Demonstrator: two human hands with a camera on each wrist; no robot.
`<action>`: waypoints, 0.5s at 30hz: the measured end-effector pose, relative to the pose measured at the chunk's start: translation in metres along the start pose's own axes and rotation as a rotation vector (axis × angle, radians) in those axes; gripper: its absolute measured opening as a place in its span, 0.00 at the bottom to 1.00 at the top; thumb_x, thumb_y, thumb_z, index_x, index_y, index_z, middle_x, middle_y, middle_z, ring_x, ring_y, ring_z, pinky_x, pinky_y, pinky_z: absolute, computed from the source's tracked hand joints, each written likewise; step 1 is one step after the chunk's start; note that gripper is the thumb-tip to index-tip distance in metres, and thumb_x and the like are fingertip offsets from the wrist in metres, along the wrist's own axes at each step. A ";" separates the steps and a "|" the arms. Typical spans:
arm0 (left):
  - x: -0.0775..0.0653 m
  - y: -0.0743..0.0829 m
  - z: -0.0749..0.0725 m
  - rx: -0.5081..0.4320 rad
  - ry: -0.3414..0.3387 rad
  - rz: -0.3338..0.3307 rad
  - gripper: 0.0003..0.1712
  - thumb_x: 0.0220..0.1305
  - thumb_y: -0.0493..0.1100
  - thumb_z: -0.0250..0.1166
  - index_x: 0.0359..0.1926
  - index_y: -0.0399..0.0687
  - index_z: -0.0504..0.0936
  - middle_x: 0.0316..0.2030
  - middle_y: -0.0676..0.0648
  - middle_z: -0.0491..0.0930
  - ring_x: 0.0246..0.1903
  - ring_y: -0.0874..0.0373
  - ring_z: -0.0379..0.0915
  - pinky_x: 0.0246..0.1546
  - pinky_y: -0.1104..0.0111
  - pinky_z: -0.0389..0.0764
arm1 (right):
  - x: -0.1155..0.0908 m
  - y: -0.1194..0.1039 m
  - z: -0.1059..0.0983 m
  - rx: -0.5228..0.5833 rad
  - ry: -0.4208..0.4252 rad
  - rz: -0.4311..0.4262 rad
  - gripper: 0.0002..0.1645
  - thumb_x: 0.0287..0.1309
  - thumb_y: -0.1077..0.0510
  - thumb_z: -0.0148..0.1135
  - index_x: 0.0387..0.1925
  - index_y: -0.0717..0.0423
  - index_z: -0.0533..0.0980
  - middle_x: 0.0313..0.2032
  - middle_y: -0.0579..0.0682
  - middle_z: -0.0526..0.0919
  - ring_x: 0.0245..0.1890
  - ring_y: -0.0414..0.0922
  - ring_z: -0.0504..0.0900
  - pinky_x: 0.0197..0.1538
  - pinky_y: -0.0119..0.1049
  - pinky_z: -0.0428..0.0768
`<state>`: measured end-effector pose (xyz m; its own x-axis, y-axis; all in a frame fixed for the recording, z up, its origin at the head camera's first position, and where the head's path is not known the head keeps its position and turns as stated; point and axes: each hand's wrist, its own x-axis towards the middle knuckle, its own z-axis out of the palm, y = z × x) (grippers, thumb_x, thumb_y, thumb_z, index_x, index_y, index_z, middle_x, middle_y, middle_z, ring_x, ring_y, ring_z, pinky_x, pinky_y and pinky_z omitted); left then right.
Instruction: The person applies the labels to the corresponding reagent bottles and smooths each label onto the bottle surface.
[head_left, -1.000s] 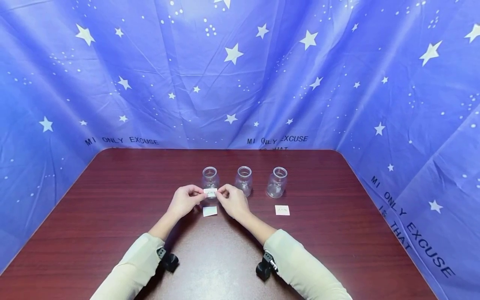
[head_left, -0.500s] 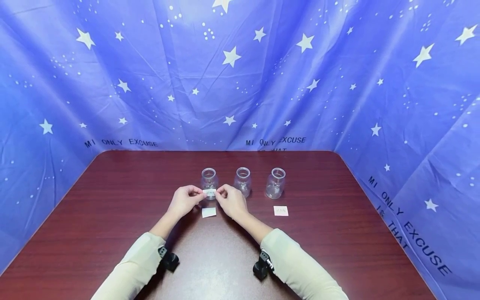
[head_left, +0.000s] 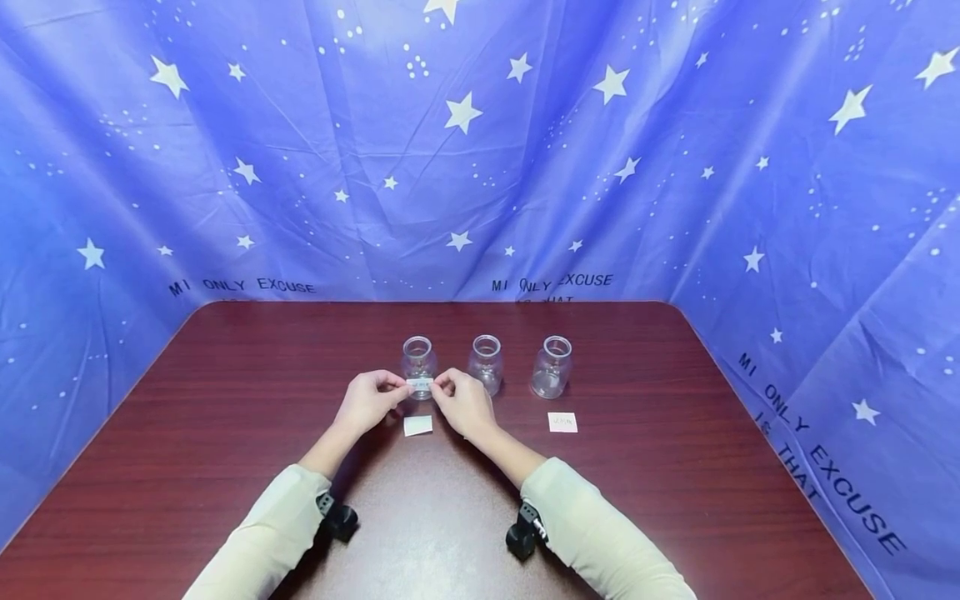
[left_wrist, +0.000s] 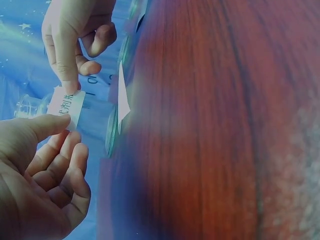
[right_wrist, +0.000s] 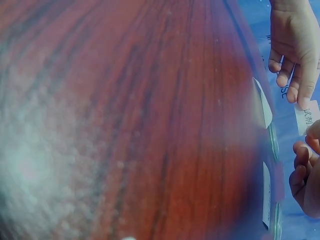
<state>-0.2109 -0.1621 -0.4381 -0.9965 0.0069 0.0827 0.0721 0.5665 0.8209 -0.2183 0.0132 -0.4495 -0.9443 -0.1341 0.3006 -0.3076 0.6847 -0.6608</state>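
Observation:
A small white label with dark characters (head_left: 419,385) is held before the front of the leftmost clear glass jar (head_left: 417,354). My left hand (head_left: 367,406) pinches its left end between thumb and finger. At the other end, the thumb and finger of my right hand (head_left: 465,405) grip it. Seen in the left wrist view, the label (left_wrist: 74,112) overlaps the jar's side; whether it touches the glass I cannot tell. The jar stands upright. On the table just in front lies a blank white paper piece (head_left: 417,426) with a slightly lifted edge.
Two similar open glass jars, a middle one (head_left: 487,354) partly behind my right hand and a right one (head_left: 552,367), stand in the same row. Another label (head_left: 562,422) lies before the right jar. A blue star-patterned curtain (head_left: 360,150) hangs behind the dark red wooden table (head_left: 225,400).
Both hands keep their hold on the label in front of the left jar. The label appears to tip slightly; the head view has shifted a little. Jars and papers stay put.

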 end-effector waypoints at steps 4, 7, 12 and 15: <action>0.000 0.000 -0.001 -0.007 -0.005 -0.004 0.11 0.54 0.44 0.68 0.33 0.39 0.83 0.24 0.40 0.83 0.20 0.58 0.76 0.21 0.73 0.73 | 0.001 0.002 0.001 -0.002 0.003 -0.006 0.07 0.56 0.50 0.62 0.28 0.47 0.79 0.20 0.40 0.79 0.22 0.32 0.73 0.29 0.27 0.71; 0.001 -0.001 0.000 -0.007 -0.009 -0.005 0.12 0.55 0.44 0.68 0.33 0.39 0.83 0.24 0.40 0.83 0.19 0.57 0.76 0.19 0.72 0.73 | 0.002 0.002 0.001 0.002 -0.003 0.000 0.07 0.56 0.50 0.62 0.28 0.47 0.79 0.20 0.40 0.79 0.21 0.32 0.72 0.29 0.26 0.71; 0.002 -0.002 0.001 -0.035 -0.026 -0.015 0.12 0.56 0.44 0.67 0.34 0.38 0.83 0.24 0.39 0.83 0.16 0.56 0.77 0.16 0.70 0.75 | 0.002 0.001 -0.001 0.020 -0.007 0.008 0.07 0.56 0.50 0.62 0.29 0.48 0.79 0.21 0.41 0.79 0.20 0.32 0.70 0.27 0.25 0.69; 0.003 -0.003 0.002 -0.057 -0.036 -0.020 0.12 0.56 0.43 0.67 0.34 0.37 0.82 0.25 0.39 0.83 0.16 0.55 0.77 0.15 0.68 0.76 | 0.002 0.001 0.000 0.040 -0.002 0.008 0.07 0.56 0.51 0.62 0.29 0.49 0.79 0.20 0.42 0.79 0.19 0.32 0.69 0.27 0.25 0.69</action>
<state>-0.2139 -0.1627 -0.4416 -0.9986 0.0264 0.0466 0.0535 0.5194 0.8529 -0.2205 0.0134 -0.4492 -0.9469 -0.1300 0.2942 -0.3045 0.6567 -0.6899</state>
